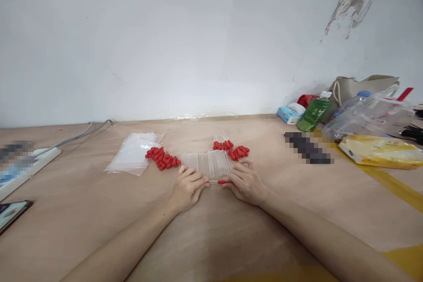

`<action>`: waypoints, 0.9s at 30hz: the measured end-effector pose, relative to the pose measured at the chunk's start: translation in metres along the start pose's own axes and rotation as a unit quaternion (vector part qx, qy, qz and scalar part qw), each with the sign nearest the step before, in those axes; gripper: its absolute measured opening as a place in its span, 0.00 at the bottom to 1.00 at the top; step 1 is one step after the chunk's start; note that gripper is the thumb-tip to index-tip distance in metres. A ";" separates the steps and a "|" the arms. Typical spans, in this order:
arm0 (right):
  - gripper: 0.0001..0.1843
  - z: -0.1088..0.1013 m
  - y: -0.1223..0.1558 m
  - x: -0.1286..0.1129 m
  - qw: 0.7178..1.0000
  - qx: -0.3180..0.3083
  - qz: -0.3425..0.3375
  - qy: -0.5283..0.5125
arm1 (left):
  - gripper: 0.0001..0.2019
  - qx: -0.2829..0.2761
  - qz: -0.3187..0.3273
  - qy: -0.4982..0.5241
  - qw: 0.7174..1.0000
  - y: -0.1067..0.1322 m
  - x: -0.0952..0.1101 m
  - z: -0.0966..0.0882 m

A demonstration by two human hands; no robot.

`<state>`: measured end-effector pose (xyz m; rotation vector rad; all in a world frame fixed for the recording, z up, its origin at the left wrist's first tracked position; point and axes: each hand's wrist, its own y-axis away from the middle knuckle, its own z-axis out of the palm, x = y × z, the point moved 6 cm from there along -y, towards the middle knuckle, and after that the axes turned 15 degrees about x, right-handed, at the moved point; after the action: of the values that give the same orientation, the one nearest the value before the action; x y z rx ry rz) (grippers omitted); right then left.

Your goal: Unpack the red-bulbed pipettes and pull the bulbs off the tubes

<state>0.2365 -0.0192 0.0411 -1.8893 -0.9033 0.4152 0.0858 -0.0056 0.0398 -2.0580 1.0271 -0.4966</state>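
Observation:
My left hand (187, 185) and my right hand (244, 181) rest on the wooden table (211, 238), fingers pinched together on one clear dropper tube with a red bulb (218, 181) held between them. Just beyond the fingers lies a row of clear tubes (206, 161). A heap of loose red bulbs (162, 158) lies to the left of the tubes. Several finished droppers with red bulbs (231, 149) lie behind my right hand.
Clear plastic bags (134, 153) lie left of the bulbs. A power strip (29, 163) and a phone (11, 213) sit at the far left. At the right stand a green bottle (314, 113), a tissue pack (291, 113), a yellow packet (380, 150) and a beige bag (363, 86).

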 end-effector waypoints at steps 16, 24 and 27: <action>0.09 -0.017 0.010 0.059 0.946 0.131 0.278 -0.104 | 0.12 0.087 -0.186 0.002 0.979 -0.003 -0.046 -0.013; 0.19 -0.004 0.039 0.142 0.808 0.211 0.543 -0.091 | 0.10 0.149 -0.144 -0.021 0.978 -0.012 -0.050 -0.002; 0.20 0.001 0.047 0.155 0.799 0.180 0.563 -0.109 | 0.08 0.129 -0.116 -0.012 0.985 -0.010 -0.046 0.005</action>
<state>0.3585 0.0838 0.0138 -1.8371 0.3007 1.4225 0.0662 0.0378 0.0446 -1.9532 0.6714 -0.6837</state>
